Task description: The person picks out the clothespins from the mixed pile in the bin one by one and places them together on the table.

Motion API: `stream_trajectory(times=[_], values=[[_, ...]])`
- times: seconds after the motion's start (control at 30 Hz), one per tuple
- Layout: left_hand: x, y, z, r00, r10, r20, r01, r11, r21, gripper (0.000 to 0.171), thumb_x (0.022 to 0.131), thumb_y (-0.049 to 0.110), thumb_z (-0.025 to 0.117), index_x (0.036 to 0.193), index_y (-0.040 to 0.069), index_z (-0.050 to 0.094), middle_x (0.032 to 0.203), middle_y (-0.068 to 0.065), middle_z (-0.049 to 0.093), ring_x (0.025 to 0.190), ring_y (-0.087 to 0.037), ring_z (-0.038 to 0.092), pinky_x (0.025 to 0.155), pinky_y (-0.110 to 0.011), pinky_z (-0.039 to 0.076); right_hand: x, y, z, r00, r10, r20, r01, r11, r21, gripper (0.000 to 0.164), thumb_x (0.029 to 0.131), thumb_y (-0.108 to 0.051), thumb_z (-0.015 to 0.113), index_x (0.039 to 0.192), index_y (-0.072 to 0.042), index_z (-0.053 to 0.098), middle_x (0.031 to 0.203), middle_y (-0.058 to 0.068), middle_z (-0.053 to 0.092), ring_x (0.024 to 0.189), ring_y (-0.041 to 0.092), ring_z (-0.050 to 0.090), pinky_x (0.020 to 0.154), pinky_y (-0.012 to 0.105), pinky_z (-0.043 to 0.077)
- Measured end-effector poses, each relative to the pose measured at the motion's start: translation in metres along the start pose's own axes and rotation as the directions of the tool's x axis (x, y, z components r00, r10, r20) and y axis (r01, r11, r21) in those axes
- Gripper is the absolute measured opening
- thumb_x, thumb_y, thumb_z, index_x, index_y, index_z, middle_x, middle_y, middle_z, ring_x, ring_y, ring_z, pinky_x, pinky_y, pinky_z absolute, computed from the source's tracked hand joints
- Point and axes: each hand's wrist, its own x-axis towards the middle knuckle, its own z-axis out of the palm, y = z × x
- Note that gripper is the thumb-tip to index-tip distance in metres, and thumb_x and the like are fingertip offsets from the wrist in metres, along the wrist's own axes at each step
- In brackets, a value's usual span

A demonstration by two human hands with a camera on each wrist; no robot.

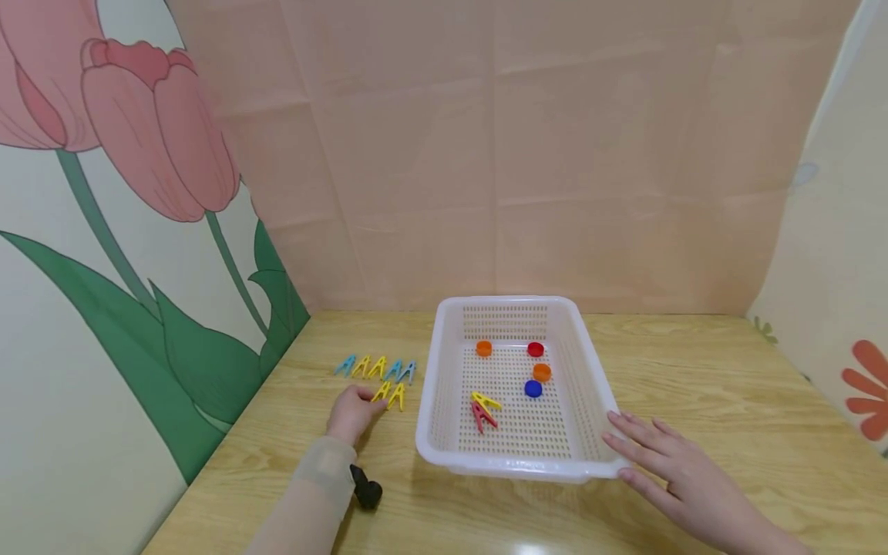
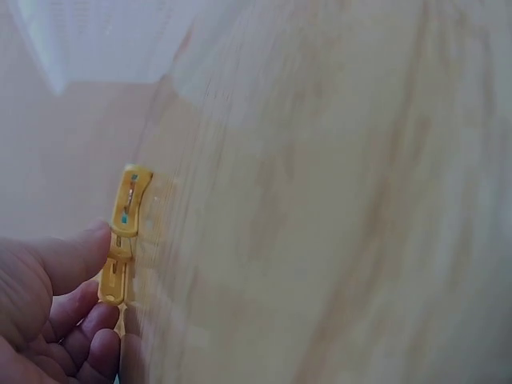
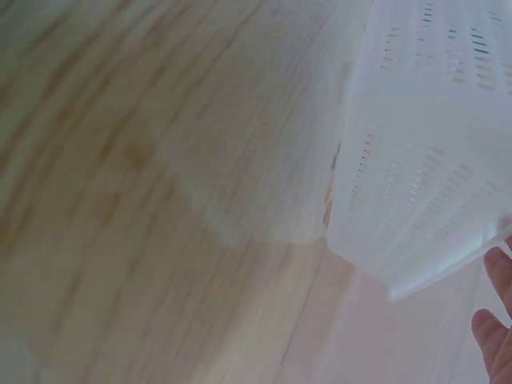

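Note:
My left hand point(image 1: 354, 412) reaches the front of a small group of clothespins on the table's left side. Between its thumb and fingers it pinches a yellow clothespin point(image 2: 112, 280). Just past that one stands a second yellow clothespin point(image 1: 396, 397), close beside it. Behind them runs a row of blue and yellow clothespins, among them a blue one point(image 1: 345, 364). My right hand point(image 1: 683, 478) has its fingers extended, with the tips at the right rim of a white plastic basket point(image 1: 509, 465). Inside the basket lie a yellow clothespin point(image 1: 487, 400) and a red clothespin point(image 1: 482, 416).
Several round caps also lie in the basket: a blue cap point(image 1: 533, 388), a red cap point(image 1: 536, 349) and orange ones, such as an orange cap point(image 1: 483, 348). The wood-patterned table point(image 1: 701, 370) meets a pink-beige backdrop point(image 1: 499, 154) behind the basket. A tulip-painted wall point(image 1: 201, 339) borders the left.

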Motion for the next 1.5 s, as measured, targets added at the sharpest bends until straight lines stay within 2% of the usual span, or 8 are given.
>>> stream_trajectory(times=[0.23, 0.4, 0.57, 0.87, 1.0, 1.2, 1.33, 1.5], values=[[0.003, -0.002, 0.0, 1.0, -0.013, -0.004, 0.013, 0.999, -0.041, 0.034, 0.086, 0.028, 0.073, 0.109, 0.007, 0.061, 0.11, -0.013, 0.06, 0.1, -0.03, 0.055, 0.086, -0.045, 0.044, 0.0, 0.0, 0.0, 1.0, -0.001, 0.002, 0.001, 1.0, -0.005, 0.044, 0.094, -0.04, 0.059, 0.13, -0.014, 0.062, 0.139, 0.007, 0.053, 0.139, 0.007, 0.031, 0.114, 0.022, 0.01], [0.004, -0.002, -0.003, 1.0, 0.0, -0.004, 0.0, 0.997, -0.078, 0.034, 0.088, 0.028, 0.07, 0.112, 0.006, 0.061, 0.113, -0.014, 0.06, 0.104, -0.031, 0.055, 0.088, -0.047, 0.043, 0.0, 0.0, 0.0, 1.0, 0.003, 0.004, -0.003, 1.0, -0.002, 0.044, 0.094, -0.039, 0.06, 0.13, -0.014, 0.062, 0.139, 0.007, 0.053, 0.139, 0.007, 0.031, 0.114, 0.022, 0.01], [0.003, 0.008, -0.009, 1.0, 0.029, -0.005, -0.03, 0.996, -0.087, 0.033, 0.09, 0.026, 0.068, 0.114, 0.004, 0.06, 0.113, -0.014, 0.059, 0.1, -0.03, 0.055, 0.084, -0.044, 0.044, 0.0, 0.0, 0.0, 1.0, -0.005, -0.004, 0.005, 1.0, -0.006, 0.044, 0.095, -0.041, 0.057, 0.13, -0.014, 0.062, 0.139, 0.007, 0.053, 0.138, 0.007, 0.031, 0.114, 0.022, 0.01], [0.002, 0.046, -0.023, 0.993, 0.109, 0.037, -0.107, 0.993, -0.058, 0.036, 0.092, 0.031, 0.066, 0.117, 0.007, 0.06, 0.109, -0.011, 0.058, 0.095, -0.026, 0.055, 0.078, -0.037, 0.045, 0.001, 0.0, 0.0, 1.0, -0.006, -0.002, 0.006, 1.0, 0.002, 0.044, 0.094, -0.04, 0.059, 0.13, -0.014, 0.062, 0.139, 0.008, 0.053, 0.138, 0.007, 0.031, 0.114, 0.022, 0.011], [0.0, 0.067, -0.026, 0.987, 0.149, 0.061, -0.145, 0.987, -0.065, 0.039, 0.091, 0.034, 0.066, 0.119, 0.008, 0.059, 0.109, -0.009, 0.058, 0.095, -0.026, 0.054, 0.08, -0.039, 0.044, 0.001, 0.0, -0.001, 1.0, -0.001, 0.004, 0.001, 1.0, 0.006, 0.044, 0.094, -0.039, 0.059, 0.13, -0.014, 0.062, 0.139, 0.008, 0.053, 0.138, 0.007, 0.031, 0.114, 0.022, 0.01], [-0.002, 0.092, -0.026, 0.982, 0.162, 0.099, -0.156, 0.986, -0.064, 0.045, 0.089, 0.042, 0.066, 0.123, 0.013, 0.057, 0.115, -0.006, 0.058, 0.103, -0.024, 0.055, 0.088, -0.042, 0.045, 0.001, 0.0, -0.001, 1.0, -0.002, 0.007, 0.002, 1.0, 0.004, 0.044, 0.095, -0.04, 0.058, 0.129, -0.013, 0.062, 0.139, 0.008, 0.053, 0.138, 0.007, 0.031, 0.114, 0.022, 0.01], [-0.007, 0.112, -0.025, 0.969, 0.221, 0.115, -0.215, 0.975, -0.056, 0.047, 0.089, 0.043, 0.067, 0.124, 0.012, 0.057, 0.116, -0.006, 0.058, 0.105, -0.026, 0.055, 0.09, -0.043, 0.046, 0.001, 0.0, -0.001, 1.0, -0.011, 0.003, 0.011, 1.0, 0.001, 0.044, 0.096, -0.041, 0.056, 0.13, -0.013, 0.062, 0.139, 0.008, 0.053, 0.138, 0.007, 0.032, 0.114, 0.022, 0.01], [-0.013, 0.139, -0.02, 0.943, 0.309, 0.126, -0.307, 0.951, -0.029, 0.045, 0.089, 0.04, 0.066, 0.122, 0.011, 0.058, 0.115, -0.006, 0.059, 0.104, -0.025, 0.056, 0.089, -0.043, 0.046, 0.001, 0.0, -0.001, 1.0, -0.013, 0.001, 0.013, 1.0, 0.0, 0.045, 0.095, -0.041, 0.056, 0.13, -0.014, 0.062, 0.139, 0.007, 0.053, 0.138, 0.008, 0.032, 0.114, 0.022, 0.01]])
